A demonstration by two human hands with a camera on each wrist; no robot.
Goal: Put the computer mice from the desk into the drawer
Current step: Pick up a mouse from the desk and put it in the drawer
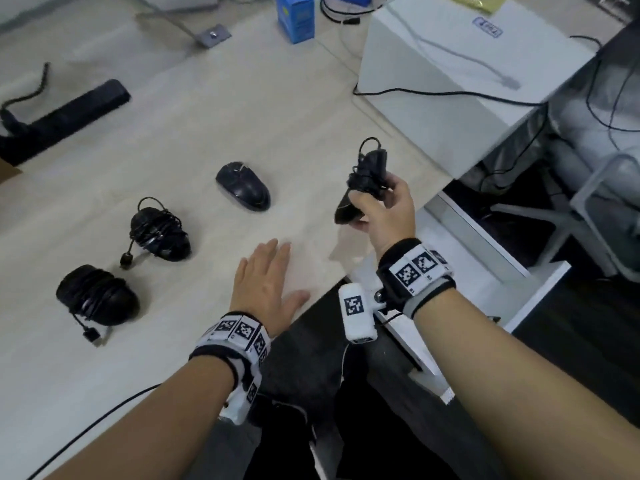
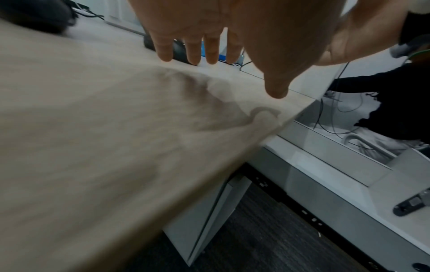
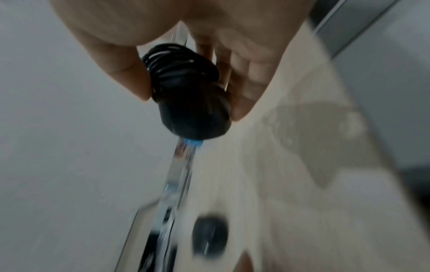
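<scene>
My right hand (image 1: pixel 375 206) grips a black mouse (image 1: pixel 363 181) with its cable wound round it (image 3: pixel 186 95), lifted above the desk's right edge. Three more black mice lie on the pale wooden desk (image 1: pixel 207 116): a bare one (image 1: pixel 244 187) in the middle, and two cable-wrapped ones (image 1: pixel 161 230) (image 1: pixel 97 296) to the left. My left hand (image 1: pixel 266 278) hovers just above the desk near its front edge, fingers straight, holding nothing (image 2: pixel 232 36). The white drawer (image 1: pixel 485 244) stands pulled out below the desk's right side (image 2: pixel 325 162).
A white box (image 1: pixel 450 64) sits on the desk's far right corner with cables over it. A blue carton (image 1: pixel 296 17) stands at the back, a long black bar (image 1: pixel 65 116) at the far left. An office chair base (image 1: pixel 588 209) is right of the drawer.
</scene>
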